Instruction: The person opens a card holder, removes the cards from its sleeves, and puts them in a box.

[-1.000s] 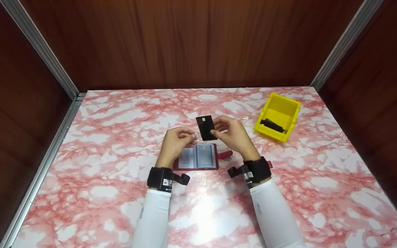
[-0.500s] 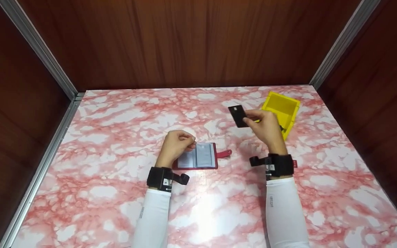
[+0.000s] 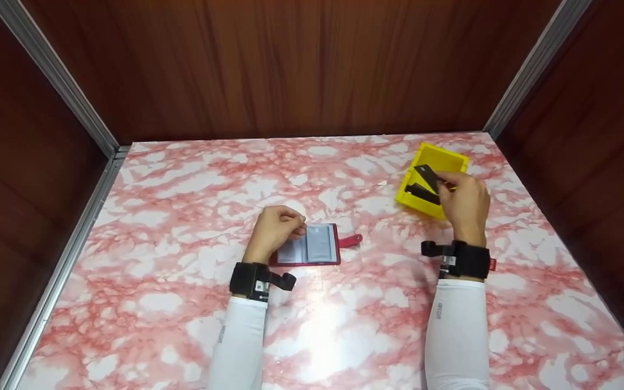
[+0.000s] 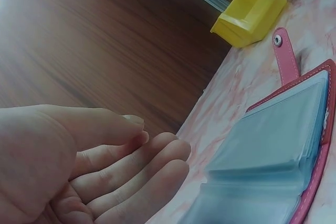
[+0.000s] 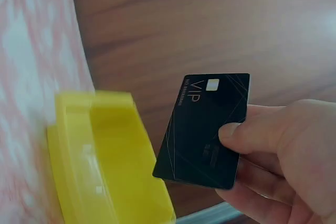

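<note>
My right hand (image 3: pixel 465 203) pinches a black card (image 5: pixel 202 135) between thumb and fingers, over the yellow bin (image 3: pixel 419 206). "VIP" and a chip mark show on the card's face in the right wrist view. Below it, more black cards (image 3: pixel 422 194) lie in the bin; how many cannot be made out. My left hand (image 3: pixel 274 230) hovers by the upper left of an opened red card holder (image 3: pixel 320 244), fingers loosely curled around nothing. Clear plastic sleeves (image 4: pixel 262 140) fill the holder, whose pages lie spread flat. Part of its left page is hidden behind the hand.
A red snap strap (image 3: pixel 351 240) sticks out from the holder's right side. The table (image 3: pixel 182 189) has a red and white marbled top. Brown wood-grain panels (image 3: pixel 301 70) with metal corner rails (image 3: pixel 534 70) enclose it at the back and sides.
My right hand has carried the black card from above the card holder, rightward, to over the yellow bin. My left hand has stayed nearly still.
</note>
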### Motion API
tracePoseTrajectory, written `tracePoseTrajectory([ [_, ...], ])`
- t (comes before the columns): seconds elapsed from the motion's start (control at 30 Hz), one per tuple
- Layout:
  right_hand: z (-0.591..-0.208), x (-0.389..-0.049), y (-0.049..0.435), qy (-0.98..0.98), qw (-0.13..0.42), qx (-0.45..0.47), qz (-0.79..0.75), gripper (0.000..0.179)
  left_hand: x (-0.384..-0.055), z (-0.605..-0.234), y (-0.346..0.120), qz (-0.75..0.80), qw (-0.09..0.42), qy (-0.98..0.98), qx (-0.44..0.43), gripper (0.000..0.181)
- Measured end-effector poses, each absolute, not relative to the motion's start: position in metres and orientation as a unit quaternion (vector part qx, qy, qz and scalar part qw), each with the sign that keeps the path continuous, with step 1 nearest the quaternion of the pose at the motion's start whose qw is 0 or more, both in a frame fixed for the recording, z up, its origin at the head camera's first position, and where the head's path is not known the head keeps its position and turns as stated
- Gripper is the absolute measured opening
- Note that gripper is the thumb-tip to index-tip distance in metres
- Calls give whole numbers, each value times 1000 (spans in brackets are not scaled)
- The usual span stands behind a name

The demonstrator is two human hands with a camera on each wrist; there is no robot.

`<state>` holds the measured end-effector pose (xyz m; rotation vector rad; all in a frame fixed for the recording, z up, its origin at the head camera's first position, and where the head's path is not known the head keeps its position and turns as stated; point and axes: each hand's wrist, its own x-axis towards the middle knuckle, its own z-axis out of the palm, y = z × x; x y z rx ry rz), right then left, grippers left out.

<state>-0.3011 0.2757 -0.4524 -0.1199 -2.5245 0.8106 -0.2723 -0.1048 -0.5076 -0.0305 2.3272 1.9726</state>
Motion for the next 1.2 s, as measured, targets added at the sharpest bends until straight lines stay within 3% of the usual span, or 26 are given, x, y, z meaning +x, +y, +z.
tracePoseTrajectory([
  [0.23, -466, -307, 284, -927, 256, -50, 270, 21, -272, -509, -105, 654, 53, 755, -15, 10],
  [0.87, -493, -318, 277, -962, 187, 0, 198, 30, -273, -509, -107, 647, 62, 760, -12, 12],
  [1.2, -505, -325, 271, -968, 198, 14, 154, 30, -273, -510, -106, 643, 62, 763, -11, 12],
])
